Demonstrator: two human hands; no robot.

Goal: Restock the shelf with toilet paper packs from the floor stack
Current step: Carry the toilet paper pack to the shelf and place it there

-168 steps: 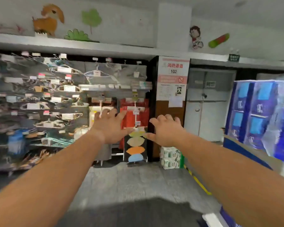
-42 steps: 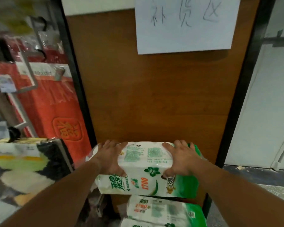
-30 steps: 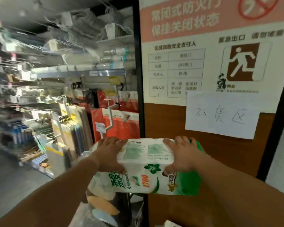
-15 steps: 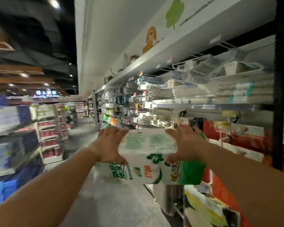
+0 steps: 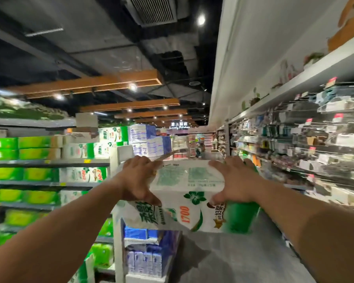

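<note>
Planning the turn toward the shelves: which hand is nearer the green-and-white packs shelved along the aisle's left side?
Left. The left hand is on the shelved packs' side; the right hand is across the held pack.

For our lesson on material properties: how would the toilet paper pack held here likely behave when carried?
The toilet paper pack probably feels light for its bulk, since it is held out at arm's length. The left hand and right hand press its ends, suggesting softness. Its glossy wrap may be slippery.
</note>
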